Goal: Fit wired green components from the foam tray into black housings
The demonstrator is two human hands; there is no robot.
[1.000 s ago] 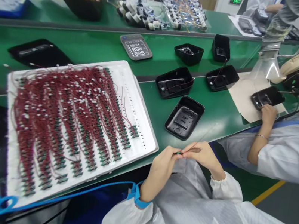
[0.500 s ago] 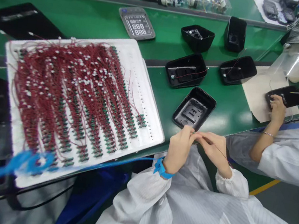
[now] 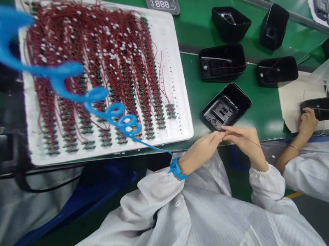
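A thin dark wire (image 3: pixel 250 141) runs from the pinched fingertips of the left hand (image 3: pixel 202 150) and the right hand (image 3: pixel 241 139), trailing over the back of the right hand. The part at its pinched end is too small to make out. It hangs just off the table edge (image 3: pixel 253 133), beside an open black plastic shell (image 3: pixel 226 107).

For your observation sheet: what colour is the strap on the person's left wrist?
Blue wrist strap, clearest in the head view.

Both forearms are raised in front of the body, sleeved in white. The left hand (image 3: pixel 202 150) is brought fingertip to fingertip with the right hand (image 3: pixel 244 140), just beside it. The fingers of both are pinched together where they meet.
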